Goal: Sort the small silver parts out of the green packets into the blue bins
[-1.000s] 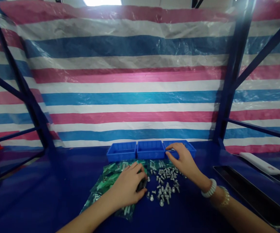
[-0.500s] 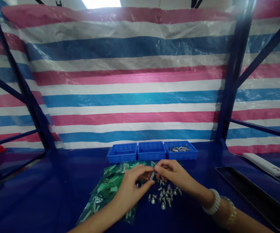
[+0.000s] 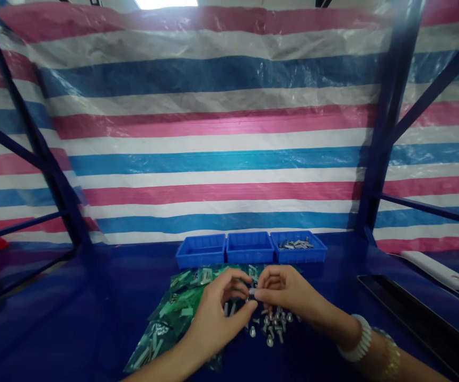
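Between the thumb and fingers of my right hand (image 3: 287, 289) is a small pale piece (image 3: 252, 291), too blurred to name its kind. My left hand (image 3: 223, 302) curves around the near side of it, thumb and fingertips apart, with no grip on the piece that I can see. Loose screws (image 3: 273, 323) lie on the blue table below my right hand, some of them hidden by its fingers. Green-tinted plastic bags (image 3: 182, 305) of small metal parts spread beneath and left of my left hand.
Behind my hands stand three blue trays in a row: the left tray (image 3: 201, 260), the middle tray (image 3: 250, 257) and the right tray (image 3: 299, 255), which holds metal parts. A dark flat slab (image 3: 412, 318) and a white device (image 3: 438, 269) lie at right. Blue posts flank the table.
My left thumb and fingers have opened away from the piece. My right hand has shifted slightly nearer and now holds the piece crosswise between both hands.
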{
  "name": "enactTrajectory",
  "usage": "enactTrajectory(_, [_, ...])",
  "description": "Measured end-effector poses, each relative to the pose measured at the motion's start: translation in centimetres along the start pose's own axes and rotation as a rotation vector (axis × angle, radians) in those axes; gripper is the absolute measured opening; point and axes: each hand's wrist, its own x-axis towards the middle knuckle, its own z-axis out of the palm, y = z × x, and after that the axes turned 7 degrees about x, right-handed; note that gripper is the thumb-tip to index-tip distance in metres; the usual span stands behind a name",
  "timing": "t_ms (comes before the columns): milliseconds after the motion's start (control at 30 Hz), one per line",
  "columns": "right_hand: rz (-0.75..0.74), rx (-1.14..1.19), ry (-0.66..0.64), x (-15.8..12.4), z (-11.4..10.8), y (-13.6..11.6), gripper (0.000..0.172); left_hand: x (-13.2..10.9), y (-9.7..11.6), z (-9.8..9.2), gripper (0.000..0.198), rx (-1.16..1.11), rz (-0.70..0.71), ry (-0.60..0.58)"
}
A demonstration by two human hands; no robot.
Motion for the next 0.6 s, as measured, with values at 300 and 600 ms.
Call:
enactTrajectory(300, [-0.154, 0.053, -0.018, -0.4, 0.7, -0.3, 0.036, 0.4, -0.5, 0.0, 0.019, -0.192, -0.169, -0.007])
enactTrajectory(600, [-0.275, -0.248, 0.109, 1.1, -2.4, -0.3, 0.021, 0.8, -0.7, -0.8, 0.013, 0.134, 0.149, 0.008])
